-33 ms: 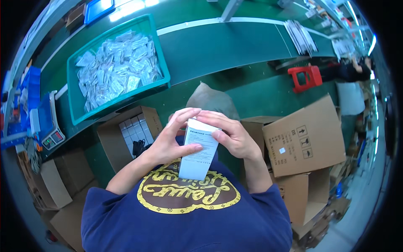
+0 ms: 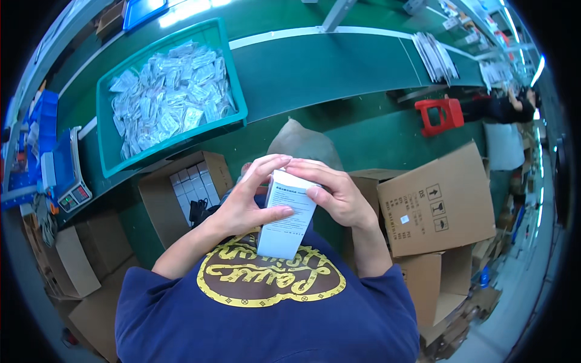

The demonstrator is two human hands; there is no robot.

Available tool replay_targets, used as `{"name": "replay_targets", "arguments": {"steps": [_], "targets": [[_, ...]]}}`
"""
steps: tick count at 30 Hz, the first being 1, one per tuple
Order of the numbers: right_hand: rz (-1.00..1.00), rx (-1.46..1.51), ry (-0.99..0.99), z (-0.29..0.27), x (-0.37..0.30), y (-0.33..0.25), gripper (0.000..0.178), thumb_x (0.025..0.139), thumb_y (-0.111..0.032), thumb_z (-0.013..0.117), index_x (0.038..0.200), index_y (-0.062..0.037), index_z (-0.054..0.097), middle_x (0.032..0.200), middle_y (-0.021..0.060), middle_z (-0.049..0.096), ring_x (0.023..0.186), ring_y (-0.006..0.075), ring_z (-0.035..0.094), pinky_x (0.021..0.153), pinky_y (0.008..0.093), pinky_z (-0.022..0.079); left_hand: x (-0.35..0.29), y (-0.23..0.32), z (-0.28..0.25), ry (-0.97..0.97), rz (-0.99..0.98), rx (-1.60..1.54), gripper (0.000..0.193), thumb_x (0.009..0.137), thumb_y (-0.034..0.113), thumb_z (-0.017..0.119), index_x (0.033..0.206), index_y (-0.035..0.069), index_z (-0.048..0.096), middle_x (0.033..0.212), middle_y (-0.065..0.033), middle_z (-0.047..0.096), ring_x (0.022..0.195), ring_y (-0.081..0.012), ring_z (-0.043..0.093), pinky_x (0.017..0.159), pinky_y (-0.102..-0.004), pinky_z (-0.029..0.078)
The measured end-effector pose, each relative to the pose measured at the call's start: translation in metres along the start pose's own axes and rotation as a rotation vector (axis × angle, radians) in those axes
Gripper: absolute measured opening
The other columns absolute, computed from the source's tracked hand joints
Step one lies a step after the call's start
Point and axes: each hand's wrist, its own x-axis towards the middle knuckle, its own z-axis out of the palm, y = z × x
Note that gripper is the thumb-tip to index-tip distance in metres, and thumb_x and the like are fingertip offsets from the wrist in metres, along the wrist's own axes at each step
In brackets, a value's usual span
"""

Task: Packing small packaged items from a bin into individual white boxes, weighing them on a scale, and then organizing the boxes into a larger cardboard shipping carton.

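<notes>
A small white carton box [image 2: 281, 227] with printed lines on its face stands upright against my chest, between both hands. My left hand [image 2: 251, 196] is wrapped round its left side, the thumb lying across the printed face. From the right, my right hand [image 2: 340, 195] grips the upper corner, its thumb on the face and its fingers over the top. The fingertips of both hands meet above the box's top end, which they partly cover. Whether the top flap is closed cannot be seen.
Ahead is a green bench [image 2: 321, 66] bearing a teal bin [image 2: 175, 146] of clear packets [image 2: 169, 91]. An open carton [image 2: 158, 202] below holds white boxes [image 2: 192, 184] and a black cable [image 2: 198, 212]. A scale [image 2: 74, 181] sits left; a large carton [image 2: 439, 209] and red stool [image 2: 442, 116] right.
The view has shifted very slightly. My hands keep the same grip on the white box.
</notes>
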Motion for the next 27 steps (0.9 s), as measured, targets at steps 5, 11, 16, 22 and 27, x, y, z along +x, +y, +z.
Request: {"name": "replay_targets", "arguments": {"steps": [5,11,16,22,27], "targets": [[0.064,-0.023,0.022,-0.010,0.046,-0.010,0.038,0.098,-0.027,0.050,0.124,-0.0007,0.058,0.117,0.0157,0.058,0.112,0.0247,0.054,0.096,0.0351,0.042,0.018,0.008,-0.018,0.030,-0.074,-0.177,0.102,0.076,0.025,0.081,0.153,0.018,0.014,0.142,-0.0190,0.037,0.116,-0.0319,0.055,0.095,-0.0446,0.050],[0.200,-0.047,0.014,-0.007,0.066,-0.016,0.036,0.101,-0.029,0.046,0.121,-0.0036,0.061,0.114,0.0111,0.049,0.103,0.0205,0.053,0.089,0.0315,0.044,0.031,-0.001,-0.036,-0.074,-0.157,-0.244,0.109,0.076,0.025,0.082,0.154,0.017,0.006,0.140,-0.0238,0.040,0.116,-0.0334,0.057,0.097,-0.0443,0.050],[0.306,-0.053,0.089,-0.003,0.060,-0.012,0.035,0.101,-0.026,0.044,0.123,-0.0039,0.062,0.116,0.0111,0.048,0.103,0.0201,0.053,0.089,0.0317,0.045,0.037,0.003,-0.036,-0.082,-0.214,-0.261,0.106,0.078,0.024,0.080,0.154,0.016,0.006,0.142,-0.0215,0.038,0.118,-0.0330,0.056,0.097,-0.0439,0.049],[0.197,-0.189,0.038,0.000,0.030,-0.016,0.038,0.089,-0.025,0.062,0.121,-0.0033,0.062,0.110,0.0091,0.059,0.108,0.0209,0.056,0.098,0.0365,0.043,0.020,0.012,-0.014,0.031,-0.164,-0.343,0.100,0.078,0.024,0.080,0.153,0.018,0.014,0.140,-0.0175,0.037,0.122,-0.0294,0.052,0.098,-0.0423,0.048],[-0.013,-0.047,0.148,0.034,-0.009,-0.001,0.031,0.081,-0.011,0.072,0.109,-0.0034,0.061,0.112,0.0126,0.064,0.110,0.0252,0.059,0.109,0.0463,0.034,-0.026,0.012,0.026,0.201,-0.083,-0.179,0.088,0.076,0.019,0.080,0.148,0.017,0.029,0.138,-0.0154,0.038,0.124,-0.0275,0.049,0.097,-0.0400,0.048]]}}
